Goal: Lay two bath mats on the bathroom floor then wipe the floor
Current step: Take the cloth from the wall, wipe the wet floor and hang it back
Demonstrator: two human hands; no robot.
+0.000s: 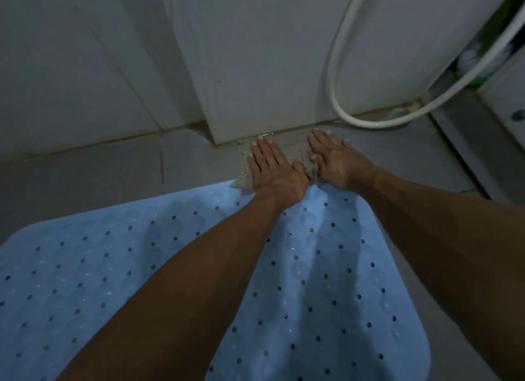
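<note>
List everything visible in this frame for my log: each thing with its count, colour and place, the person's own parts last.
bath mat: one, light blue with rows of small holes, flat on the floor in the near half of the view
cloth: one, grey-brown and wet-looking, spread on the floor tiles at the foot of the wall, just past the mat's far edge
hose: one, white, looping down the wall to the floor at right
floor tiles: grey, with wet patches near the wall
wall: pale tiles, far side
green-labelled item: one, top right, blurred
left hand: flat on the cloth
right hand: flat on the cloth
</note>
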